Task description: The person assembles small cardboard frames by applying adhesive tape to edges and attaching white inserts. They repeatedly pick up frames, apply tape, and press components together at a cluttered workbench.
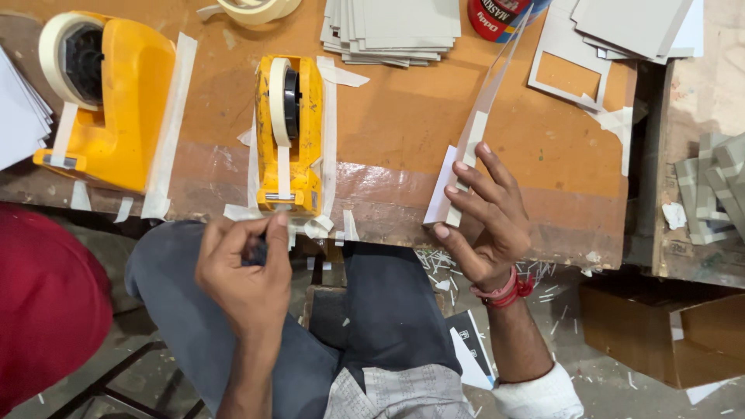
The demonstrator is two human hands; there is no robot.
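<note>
- Where the left hand point(247, 268) sits just below the nearer yellow tape dispenser point(289, 140), its fingers point(275, 242) are pinched closed at the free end of the masking tape strip point(284, 174); whether tape is actually gripped cannot be told.
- The right hand point(485, 225) has its fingers point(473, 186) spread flat along a folded grey card piece point(466, 159), steadying it on edge against the table point(403, 116).
- Judged progress: the card piece is positioned, no fresh tape shows on it, so taping appears outstanding.
- A stack of grey card sheets point(392, 31) lies at the far edge, apparently unworked.
- A second yellow dispenser point(105, 101) stands to the left, untouched.
</note>
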